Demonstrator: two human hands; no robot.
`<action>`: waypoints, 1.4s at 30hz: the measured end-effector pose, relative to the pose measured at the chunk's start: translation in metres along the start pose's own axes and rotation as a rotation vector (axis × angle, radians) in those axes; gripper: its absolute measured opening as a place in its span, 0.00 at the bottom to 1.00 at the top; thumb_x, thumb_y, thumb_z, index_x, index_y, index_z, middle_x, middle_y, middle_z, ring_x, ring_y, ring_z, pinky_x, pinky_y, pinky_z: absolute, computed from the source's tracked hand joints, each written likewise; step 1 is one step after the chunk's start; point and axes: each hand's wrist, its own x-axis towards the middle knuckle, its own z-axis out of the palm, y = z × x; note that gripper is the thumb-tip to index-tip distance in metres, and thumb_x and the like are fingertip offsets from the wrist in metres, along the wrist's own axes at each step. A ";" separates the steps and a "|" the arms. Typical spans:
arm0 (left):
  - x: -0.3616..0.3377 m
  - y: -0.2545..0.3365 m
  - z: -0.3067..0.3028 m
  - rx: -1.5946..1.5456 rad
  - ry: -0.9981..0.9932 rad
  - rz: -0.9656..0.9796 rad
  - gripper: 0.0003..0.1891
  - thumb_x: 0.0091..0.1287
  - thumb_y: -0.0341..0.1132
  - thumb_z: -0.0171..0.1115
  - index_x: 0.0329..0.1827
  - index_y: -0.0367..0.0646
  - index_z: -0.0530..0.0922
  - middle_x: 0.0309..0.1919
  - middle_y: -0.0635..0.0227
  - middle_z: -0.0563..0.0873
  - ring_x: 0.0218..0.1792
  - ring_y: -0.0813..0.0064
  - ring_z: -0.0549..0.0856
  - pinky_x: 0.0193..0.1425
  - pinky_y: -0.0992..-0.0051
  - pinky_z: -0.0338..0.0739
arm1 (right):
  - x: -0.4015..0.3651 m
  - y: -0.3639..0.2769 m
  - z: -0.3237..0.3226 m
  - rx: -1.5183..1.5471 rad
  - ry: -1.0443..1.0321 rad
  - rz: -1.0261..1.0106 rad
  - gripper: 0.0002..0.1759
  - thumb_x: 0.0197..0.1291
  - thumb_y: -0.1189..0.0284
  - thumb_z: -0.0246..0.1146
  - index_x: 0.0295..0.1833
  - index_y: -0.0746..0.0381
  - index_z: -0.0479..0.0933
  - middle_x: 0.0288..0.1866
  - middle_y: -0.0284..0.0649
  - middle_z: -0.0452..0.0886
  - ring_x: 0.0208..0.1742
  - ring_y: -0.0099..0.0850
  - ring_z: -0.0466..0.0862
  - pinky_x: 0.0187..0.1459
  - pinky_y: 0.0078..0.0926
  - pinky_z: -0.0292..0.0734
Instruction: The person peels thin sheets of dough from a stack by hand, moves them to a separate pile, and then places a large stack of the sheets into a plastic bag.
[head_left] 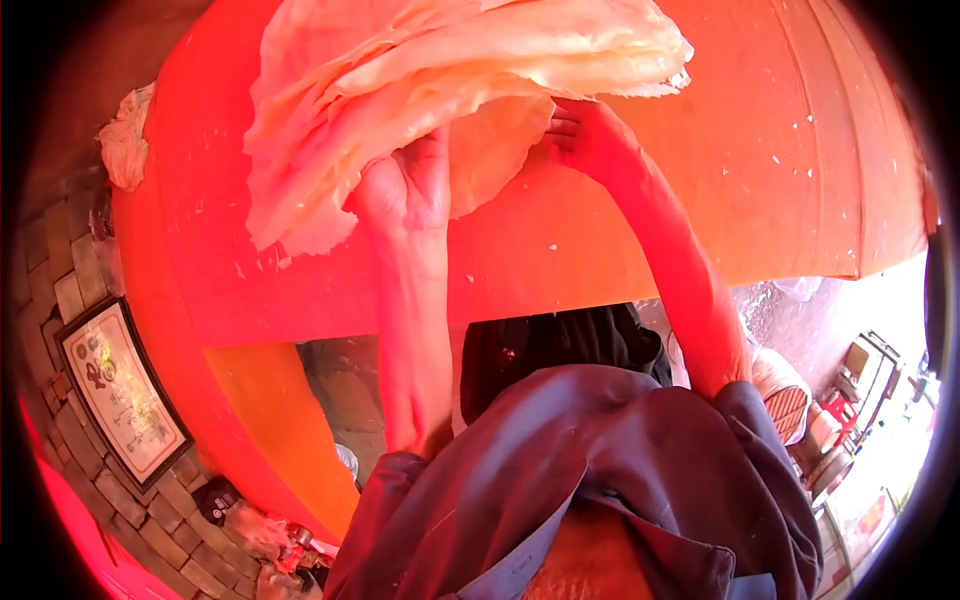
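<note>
A floppy stack of thin, pale sheets [420,85] with ragged edges spreads over the top middle of the view; their material I cannot make out. Under its near edge is my left hand [405,190], palm turned up and thumb raised, bearing the sheets; its other fingertips are hidden. My right hand [590,140] is at the stack's near right underside, fingers bent inward against the edge of a hanging sheet and partly covered. Between the two hands a single lower sheet [495,150] hangs down towards the tabletop.
An orange-red covered table [560,250] curves around in front, dotted with small pale scraps. A crumpled pale piece [127,137] hangs at its left edge. A framed panel [125,390] is at the left by brickwork. Stools and clutter [840,410] stand at the right.
</note>
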 end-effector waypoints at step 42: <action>-0.152 0.068 -0.087 0.784 0.737 -0.298 0.18 0.73 0.36 0.52 0.63 0.38 0.71 0.54 0.56 0.79 0.55 0.63 0.79 0.55 0.67 0.77 | -0.048 -0.107 0.044 -0.972 0.455 -0.972 0.11 0.61 0.77 0.64 0.50 0.62 0.79 0.41 0.35 0.84 0.42 0.26 0.83 0.43 0.23 0.78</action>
